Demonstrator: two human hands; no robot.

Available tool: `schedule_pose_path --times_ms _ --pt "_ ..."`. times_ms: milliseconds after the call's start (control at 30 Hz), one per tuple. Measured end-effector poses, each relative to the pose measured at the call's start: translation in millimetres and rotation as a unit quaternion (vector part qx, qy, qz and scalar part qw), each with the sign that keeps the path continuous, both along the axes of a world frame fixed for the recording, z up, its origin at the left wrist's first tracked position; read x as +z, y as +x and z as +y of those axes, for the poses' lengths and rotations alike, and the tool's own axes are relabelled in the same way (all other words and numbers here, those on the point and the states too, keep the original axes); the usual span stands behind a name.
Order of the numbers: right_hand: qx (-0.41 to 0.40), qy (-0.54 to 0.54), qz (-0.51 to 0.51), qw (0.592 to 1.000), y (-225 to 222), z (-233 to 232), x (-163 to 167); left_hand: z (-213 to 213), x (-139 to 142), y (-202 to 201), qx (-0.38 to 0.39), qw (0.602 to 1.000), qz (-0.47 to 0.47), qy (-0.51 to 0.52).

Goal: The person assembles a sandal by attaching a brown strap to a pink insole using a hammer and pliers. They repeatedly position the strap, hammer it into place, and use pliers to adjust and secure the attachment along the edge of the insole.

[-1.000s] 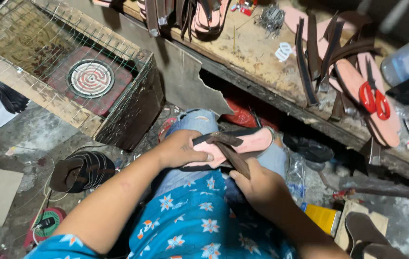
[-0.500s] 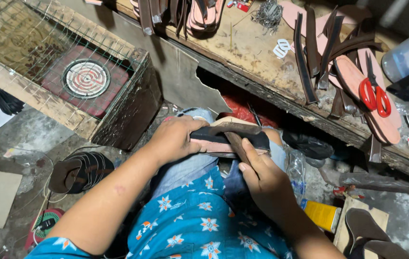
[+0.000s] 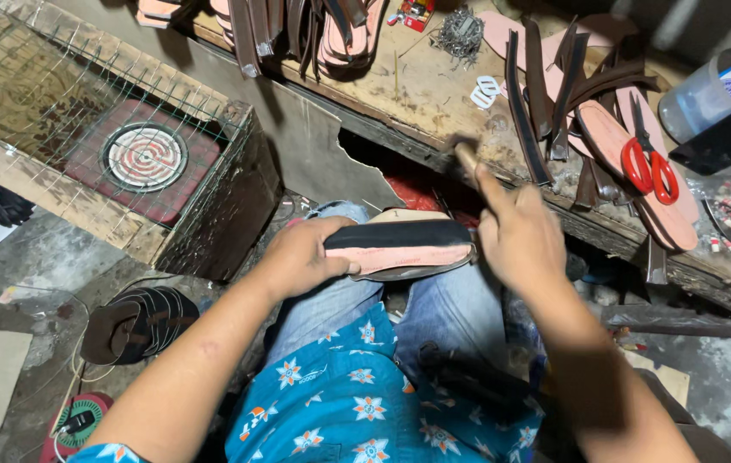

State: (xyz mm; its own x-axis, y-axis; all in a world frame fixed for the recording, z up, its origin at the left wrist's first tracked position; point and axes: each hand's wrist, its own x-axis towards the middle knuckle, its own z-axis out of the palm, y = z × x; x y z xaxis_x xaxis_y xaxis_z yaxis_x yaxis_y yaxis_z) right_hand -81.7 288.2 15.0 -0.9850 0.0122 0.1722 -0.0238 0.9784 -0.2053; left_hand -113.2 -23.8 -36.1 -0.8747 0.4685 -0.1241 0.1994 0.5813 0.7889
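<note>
While left hand [image 3: 301,257] grips sandal sole [image 3: 400,247] on lap, right hand [image 3: 516,236] clasps hammer handle [image 3: 467,159]

Your left hand [image 3: 301,257] grips a pink sandal sole [image 3: 400,249] with a dark strap across it, resting on your knee. Your right hand [image 3: 520,236] is raised just beside it, holding a blurred wooden handle [image 3: 467,159]. On the bench [image 3: 417,86] beyond lie red scissors [image 3: 649,167] atop another pink sole, among dark straps [image 3: 524,111].
</note>
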Motion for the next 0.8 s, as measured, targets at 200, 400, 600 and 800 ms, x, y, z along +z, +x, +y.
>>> schedule_pose_path --times_ms 200,400,600,800 --pt "-0.013 0.086 0.067 0.994 -50 26 -32 -8 -33 -4 0.01 0.962 -0.098 0.256" --pt "0.02 0.066 0.168 0.983 -47 16 -36 -10 -42 3 0.1 0.936 -0.151 0.302" --pt "0.093 -0.473 -0.133 0.866 33 -52 -38 29 -21 51 0.101 0.833 -0.174 0.516" --pt "0.148 -0.537 -0.238 0.796 41 -3 -47 6 0 30 0.143 0.686 -0.243 0.671"
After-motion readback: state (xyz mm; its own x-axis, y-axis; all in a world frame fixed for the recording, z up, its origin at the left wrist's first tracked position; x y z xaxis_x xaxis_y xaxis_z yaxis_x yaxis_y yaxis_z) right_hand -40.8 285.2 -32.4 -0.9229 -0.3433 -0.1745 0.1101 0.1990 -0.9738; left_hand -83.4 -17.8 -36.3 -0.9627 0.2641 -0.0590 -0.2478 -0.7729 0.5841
